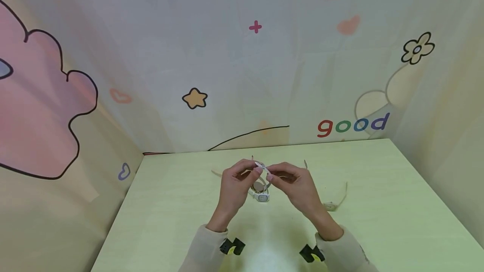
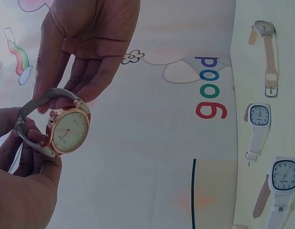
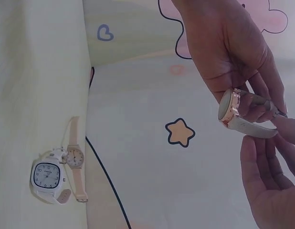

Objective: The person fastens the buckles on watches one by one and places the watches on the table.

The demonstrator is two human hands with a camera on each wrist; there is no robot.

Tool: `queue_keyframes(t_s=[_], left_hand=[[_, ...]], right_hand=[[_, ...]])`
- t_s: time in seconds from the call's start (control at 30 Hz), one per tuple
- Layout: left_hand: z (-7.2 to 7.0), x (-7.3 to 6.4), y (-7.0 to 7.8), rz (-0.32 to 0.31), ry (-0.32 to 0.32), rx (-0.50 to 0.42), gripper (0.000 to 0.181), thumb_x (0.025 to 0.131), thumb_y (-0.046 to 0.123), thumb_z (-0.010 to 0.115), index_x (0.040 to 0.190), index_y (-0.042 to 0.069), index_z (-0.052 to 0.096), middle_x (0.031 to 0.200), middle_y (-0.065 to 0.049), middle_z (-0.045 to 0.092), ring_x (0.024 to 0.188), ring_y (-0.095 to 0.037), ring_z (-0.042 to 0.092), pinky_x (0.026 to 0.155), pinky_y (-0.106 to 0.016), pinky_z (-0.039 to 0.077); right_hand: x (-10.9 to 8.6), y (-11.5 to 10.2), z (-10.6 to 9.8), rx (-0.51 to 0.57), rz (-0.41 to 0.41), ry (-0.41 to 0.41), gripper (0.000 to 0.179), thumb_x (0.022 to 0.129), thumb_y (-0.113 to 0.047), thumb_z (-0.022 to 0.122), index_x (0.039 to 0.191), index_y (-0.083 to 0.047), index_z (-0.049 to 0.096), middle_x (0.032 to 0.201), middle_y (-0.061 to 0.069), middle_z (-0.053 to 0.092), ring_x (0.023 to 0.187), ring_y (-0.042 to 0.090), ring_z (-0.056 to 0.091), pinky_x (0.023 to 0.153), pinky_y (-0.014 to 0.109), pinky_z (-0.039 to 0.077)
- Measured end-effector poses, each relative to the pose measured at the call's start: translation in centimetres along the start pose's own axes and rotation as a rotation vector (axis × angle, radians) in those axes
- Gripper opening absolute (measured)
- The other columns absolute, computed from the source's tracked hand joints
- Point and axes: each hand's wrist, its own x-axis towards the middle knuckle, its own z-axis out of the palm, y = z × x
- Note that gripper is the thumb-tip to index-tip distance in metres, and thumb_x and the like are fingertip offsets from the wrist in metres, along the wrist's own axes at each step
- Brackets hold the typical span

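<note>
Both hands are raised above the table, holding a wristwatch [image 2: 71, 131] with a round rose-gold case, a pale dial and a whitish-grey strap bent into a loop. The left hand [image 1: 235, 186] pinches the strap between thumb and fingers. From the other side the right hand [image 1: 298, 186] pinches the strap too, its fingertips close to the left ones. In the right wrist view the watch case [image 3: 229, 107] is seen side-on, with the strap curving towards the right hand [image 3: 276, 186]. Fingers partly hide where the strap ends meet.
On the table [image 1: 170, 209] lie several more watches: a white square one [image 1: 261, 197] below the hands, a second white square one [image 2: 259, 114], a small beige-strapped one [image 1: 330, 206] at right, and a round beige-strapped one [image 3: 75, 156]. A printed curtain [image 1: 234, 62] stands behind.
</note>
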Motion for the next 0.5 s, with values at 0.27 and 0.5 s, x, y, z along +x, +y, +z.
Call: queue_keyframes(t_s=[0.27, 0.5], left_hand=[[0.05, 0.0, 0.01, 0.021, 0.013, -0.014, 0.014, 0.092, 0.014, 0.069, 0.1, 0.003, 0.073, 0.1, -0.016, 0.069, 0.093, -0.011, 0.065, 0.091, -0.028, 0.056], [0.25, -0.04, -0.02, 0.003, -0.003, -0.009, 0.014, 0.092, 0.015, 0.069, 0.098, 0.003, 0.074, 0.098, -0.016, 0.069, 0.093, -0.011, 0.066, 0.089, -0.026, 0.056]], right_hand=[[0.09, 0.33, -0.01, 0.018, 0.002, 0.003, 0.018, 0.089, -0.014, 0.073, 0.105, -0.006, 0.072, 0.102, 0.015, 0.071, 0.089, 0.009, 0.07, 0.084, 0.023, 0.057], [0.23, 0.11, -0.07, 0.023, -0.026, -0.007, 0.017, 0.09, -0.014, 0.071, 0.105, -0.006, 0.072, 0.104, 0.017, 0.071, 0.088, 0.01, 0.069, 0.083, 0.022, 0.057]])
